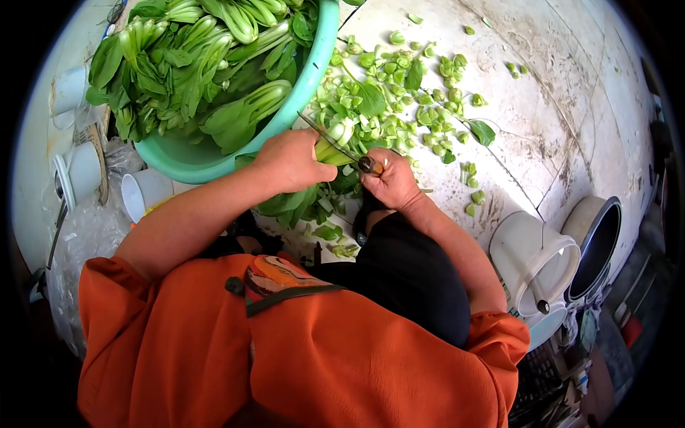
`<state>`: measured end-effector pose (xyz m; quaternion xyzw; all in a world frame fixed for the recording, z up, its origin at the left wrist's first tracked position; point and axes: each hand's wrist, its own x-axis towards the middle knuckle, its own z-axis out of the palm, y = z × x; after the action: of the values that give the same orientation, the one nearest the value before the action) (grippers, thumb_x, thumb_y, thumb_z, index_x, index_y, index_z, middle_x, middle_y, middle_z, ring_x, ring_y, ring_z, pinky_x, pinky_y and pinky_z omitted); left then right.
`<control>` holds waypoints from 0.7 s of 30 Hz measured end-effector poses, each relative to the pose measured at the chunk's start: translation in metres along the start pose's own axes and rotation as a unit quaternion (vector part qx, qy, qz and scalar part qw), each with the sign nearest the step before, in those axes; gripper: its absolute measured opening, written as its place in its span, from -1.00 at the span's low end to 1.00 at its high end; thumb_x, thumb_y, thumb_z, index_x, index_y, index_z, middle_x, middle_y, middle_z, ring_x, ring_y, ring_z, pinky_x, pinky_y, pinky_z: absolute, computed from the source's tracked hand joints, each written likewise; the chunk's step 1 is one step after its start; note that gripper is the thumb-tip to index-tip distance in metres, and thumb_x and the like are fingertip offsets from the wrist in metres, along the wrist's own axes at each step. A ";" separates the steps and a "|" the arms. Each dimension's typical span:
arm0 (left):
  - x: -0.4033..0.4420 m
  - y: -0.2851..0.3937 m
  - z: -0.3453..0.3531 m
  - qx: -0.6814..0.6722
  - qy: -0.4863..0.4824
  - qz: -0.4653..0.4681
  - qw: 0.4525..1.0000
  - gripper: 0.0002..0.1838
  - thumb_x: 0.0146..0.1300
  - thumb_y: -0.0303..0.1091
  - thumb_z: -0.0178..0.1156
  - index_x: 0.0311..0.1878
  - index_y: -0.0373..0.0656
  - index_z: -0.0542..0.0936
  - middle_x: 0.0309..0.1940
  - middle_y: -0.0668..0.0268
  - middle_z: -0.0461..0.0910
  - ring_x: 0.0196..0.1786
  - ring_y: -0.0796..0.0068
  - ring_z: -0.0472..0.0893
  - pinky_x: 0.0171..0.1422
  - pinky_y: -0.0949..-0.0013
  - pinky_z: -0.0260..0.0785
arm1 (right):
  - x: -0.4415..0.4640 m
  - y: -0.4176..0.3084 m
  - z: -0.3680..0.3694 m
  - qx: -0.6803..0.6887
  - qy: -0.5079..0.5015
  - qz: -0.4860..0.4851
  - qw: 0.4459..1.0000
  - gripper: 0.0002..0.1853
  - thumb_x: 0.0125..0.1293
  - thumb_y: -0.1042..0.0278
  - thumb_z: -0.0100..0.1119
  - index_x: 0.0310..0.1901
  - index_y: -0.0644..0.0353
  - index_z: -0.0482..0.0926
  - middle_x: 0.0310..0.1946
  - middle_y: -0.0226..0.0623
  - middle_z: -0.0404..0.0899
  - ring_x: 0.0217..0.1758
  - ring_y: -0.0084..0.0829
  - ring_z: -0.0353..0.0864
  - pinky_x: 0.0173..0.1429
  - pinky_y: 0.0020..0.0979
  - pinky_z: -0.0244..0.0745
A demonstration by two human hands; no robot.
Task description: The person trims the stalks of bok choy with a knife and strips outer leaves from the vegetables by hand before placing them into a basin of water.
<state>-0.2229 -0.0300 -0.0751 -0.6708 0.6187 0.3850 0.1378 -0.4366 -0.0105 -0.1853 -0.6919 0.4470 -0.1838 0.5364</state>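
Note:
My left hand is closed around a head of bok choy, whose pale base points away from me and whose leaves hang down below my fingers. My right hand grips the wooden handle of a knife. Its thin dark blade crosses over the bok choy close to the base; whether the edge touches it I cannot tell. Just beyond my left hand stands a big green basin, heaped with whole bok choy. Cut bok choy ends and loose leaves lie scattered on the floor past my hands.
White buckets and a dark-rimmed tub stand on the right. To the left are white containers and a clear plastic bag. Dirt marks the pale tiled floor.

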 end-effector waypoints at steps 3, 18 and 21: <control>-0.007 0.011 -0.017 -0.032 -0.032 -0.033 0.998 -0.37 -0.13 0.04 0.29 -0.12 -0.34 0.59 -0.34 0.01 0.65 -0.21 0.05 0.65 -0.03 0.16 0.50 | -0.009 0.034 0.005 0.017 0.012 -0.040 0.999 -0.85 -0.05 0.32 0.22 -0.50 0.12 0.44 -0.51 -0.19 0.45 -0.41 -0.03 0.45 -0.22 -0.18 0.39; -0.006 0.008 0.005 -0.040 0.070 0.065 0.995 -0.32 -0.11 0.00 0.29 0.09 -0.22 0.56 -0.28 0.04 0.66 -0.20 0.06 0.66 -0.02 0.16 0.50 | -0.004 0.018 -0.004 0.043 -0.007 0.051 0.998 -0.83 0.00 0.35 0.20 -0.49 0.17 0.40 -0.49 -0.17 0.47 -0.44 -0.09 0.47 -0.23 -0.23 0.44; -0.011 0.007 -0.009 -0.064 0.110 0.044 0.991 -0.28 -0.11 0.02 0.32 0.12 -0.24 0.53 -0.29 0.03 0.66 -0.18 0.07 0.66 -0.01 0.20 0.51 | -0.033 0.052 0.010 0.043 0.024 0.097 0.994 -0.87 0.02 0.37 0.19 -0.40 0.17 0.49 -0.44 -0.14 0.49 -0.37 -0.11 0.48 -0.10 -0.28 0.48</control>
<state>-0.2261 -0.0289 -0.0595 -0.6887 0.6332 0.3531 0.0086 -0.4688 0.0215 -0.2289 -0.6171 0.5167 -0.1666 0.5696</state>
